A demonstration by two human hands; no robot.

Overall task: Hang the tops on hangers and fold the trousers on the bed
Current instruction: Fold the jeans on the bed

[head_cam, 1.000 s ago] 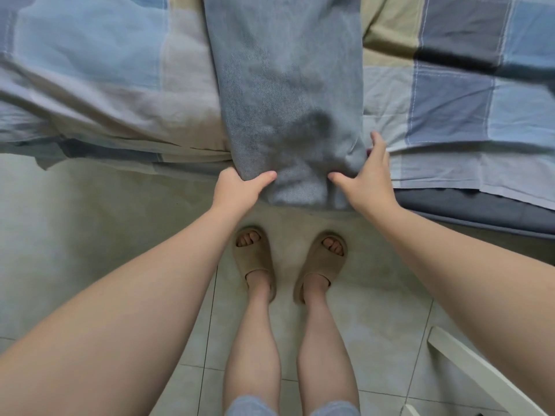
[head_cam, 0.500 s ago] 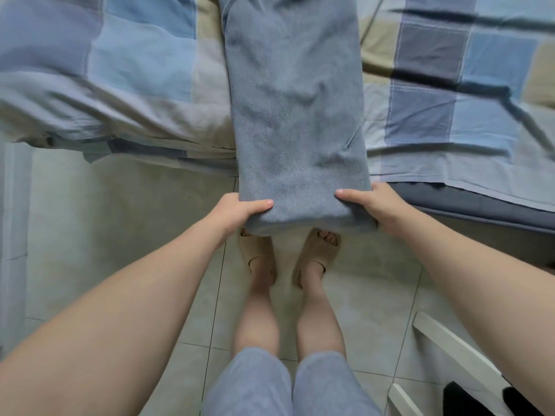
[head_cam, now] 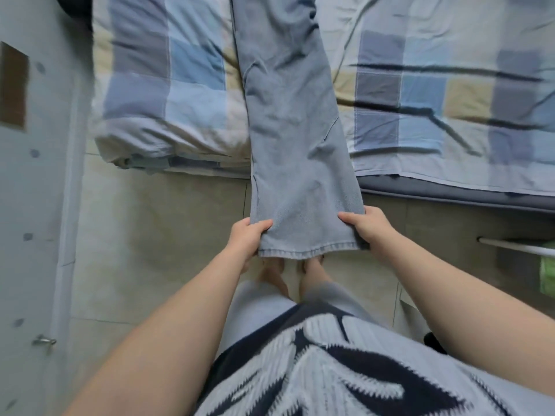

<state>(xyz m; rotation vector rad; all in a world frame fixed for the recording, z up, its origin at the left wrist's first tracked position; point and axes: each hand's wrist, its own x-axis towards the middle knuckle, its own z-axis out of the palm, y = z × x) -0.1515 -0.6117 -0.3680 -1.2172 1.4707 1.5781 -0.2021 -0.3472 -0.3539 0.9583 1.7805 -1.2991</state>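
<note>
Light blue denim trousers [head_cam: 295, 139] stretch from the bed [head_cam: 420, 94] out over its near edge, legs laid together. Their hem end hangs in the air above the floor, lifted by both hands. My left hand [head_cam: 244, 237] grips the hem's left corner, thumb on top. My right hand [head_cam: 365, 225] grips the right corner the same way. The waist end runs out of view at the top. No hangers or tops are visible.
A checked blue, grey and beige quilt [head_cam: 168, 94] covers the bed, bunched at its left corner. A pale wardrobe door [head_cam: 33, 205] with a metal handle stands at the left. A white rack bar [head_cam: 516, 250] is at the right. Tiled floor [head_cam: 156, 235] lies below.
Both hands have pulled the trouser hem away from the bed's edge toward me and raised it. The view has drawn back, showing more bed and the wardrobe.
</note>
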